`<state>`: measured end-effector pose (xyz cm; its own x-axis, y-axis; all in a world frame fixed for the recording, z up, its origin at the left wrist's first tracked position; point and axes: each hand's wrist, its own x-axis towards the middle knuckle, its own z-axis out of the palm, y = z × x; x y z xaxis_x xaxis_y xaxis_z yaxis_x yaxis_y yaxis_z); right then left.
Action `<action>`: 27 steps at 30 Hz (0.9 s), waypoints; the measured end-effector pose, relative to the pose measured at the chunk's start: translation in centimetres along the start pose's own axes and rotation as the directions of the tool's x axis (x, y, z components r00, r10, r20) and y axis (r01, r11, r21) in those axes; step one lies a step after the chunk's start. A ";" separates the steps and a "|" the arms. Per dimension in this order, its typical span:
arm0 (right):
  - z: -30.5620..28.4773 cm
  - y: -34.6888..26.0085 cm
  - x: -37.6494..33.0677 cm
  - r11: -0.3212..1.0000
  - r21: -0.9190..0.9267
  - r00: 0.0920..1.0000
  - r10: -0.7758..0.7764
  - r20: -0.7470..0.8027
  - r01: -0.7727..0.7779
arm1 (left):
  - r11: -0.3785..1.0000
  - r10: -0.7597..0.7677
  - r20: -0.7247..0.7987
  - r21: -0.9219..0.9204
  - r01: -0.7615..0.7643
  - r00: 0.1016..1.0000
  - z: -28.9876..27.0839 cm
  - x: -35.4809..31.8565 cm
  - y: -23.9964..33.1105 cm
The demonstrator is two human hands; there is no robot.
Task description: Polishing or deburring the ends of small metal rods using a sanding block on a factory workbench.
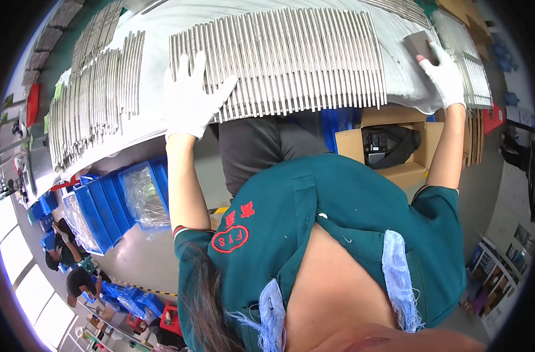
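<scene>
A long row of thin silvery metal rods (291, 64) lies side by side on the pale sheet covering the table (399, 79). My left hand (190, 101), in a white glove, rests on the left end of this row with its fingers spread. At the right, beyond the row's end, my right hand (444, 77) grips a small grey-brown block (419, 47) against the sheet. That glove leaves a fingertip bare. What the block is made of cannot be told.
More metal rods (91, 97) lie in uneven bunches at the left. Clear-wrapped rods (470, 64) sit at the far right. Below the table edge stands an open cardboard box (352, 146) with dark items. Blue crates (100, 211) stand on the floor; two people work farther off.
</scene>
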<state>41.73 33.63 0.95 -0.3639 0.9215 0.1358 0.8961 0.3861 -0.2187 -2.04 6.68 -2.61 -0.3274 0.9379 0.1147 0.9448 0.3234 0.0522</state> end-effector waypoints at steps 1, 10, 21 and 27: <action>-0.2 -1.0 -0.2 0.993 0.110 0.990 -0.024 -0.141 0.040 | 1.000 -0.003 0.000 0.003 0.003 1.000 -0.3 -0.1 0.2; 2.0 -12.3 -1.4 0.904 0.168 0.910 -0.409 0.070 0.393 | 0.926 0.249 -0.101 -0.267 -0.267 0.963 -0.4 -1.6 4.7; 2.7 -12.2 -1.1 0.824 0.567 0.992 -0.085 0.092 0.018 | 0.855 0.344 -0.255 -0.312 -0.414 0.903 1.9 -2.5 12.2; 3.8 -12.7 -0.7 0.844 0.261 0.883 -0.446 -0.143 0.469 | 0.808 0.359 -0.223 -0.412 -0.422 0.906 2.0 -2.3 11.9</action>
<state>29.59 28.25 -0.07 -0.6849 0.6357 0.3559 0.5196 0.7687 -0.3730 10.00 8.59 -4.22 0.0399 0.9380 0.3443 0.8966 -0.1857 0.4021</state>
